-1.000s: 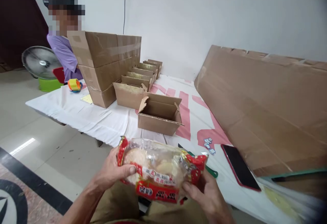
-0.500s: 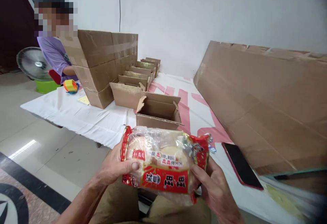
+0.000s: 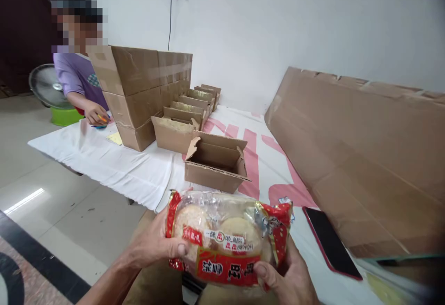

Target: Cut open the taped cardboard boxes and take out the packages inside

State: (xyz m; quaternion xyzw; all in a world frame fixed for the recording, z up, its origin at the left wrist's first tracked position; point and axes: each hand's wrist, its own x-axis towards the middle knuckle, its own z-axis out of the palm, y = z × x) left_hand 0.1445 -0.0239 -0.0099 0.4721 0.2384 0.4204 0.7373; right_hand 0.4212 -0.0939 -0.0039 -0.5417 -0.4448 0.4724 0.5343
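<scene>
A clear and red bag of rice crackers (image 3: pixel 225 238) lies across both hands above my lap, its printing upside down to me. Pale round crackers show through the plastic. My left hand (image 3: pixel 158 244) grips the bag's left end with the thumb on top. At the right end, my right hand (image 3: pixel 287 272) holds on, thumb pressed over the red label; its other fingers are hidden beneath. Just beyond the bag, an open cardboard box (image 3: pixel 213 175) stands on the cloth-covered table (image 3: pixel 139 170), its inside dark.
More open boxes (image 3: pixel 175 133) run back in a row. Stacked closed cartons (image 3: pixel 139 96) stand on the left, with a person in purple (image 3: pixel 78 75) behind them, one hand on the table. A large cardboard sheet (image 3: pixel 358 156) leans at right, near a phone (image 3: pixel 332 242).
The bag and both my hands sit slightly lower in view, and my right thumb has shifted left on the label. The other person's hand has come onto the yellow-orange item on the table.
</scene>
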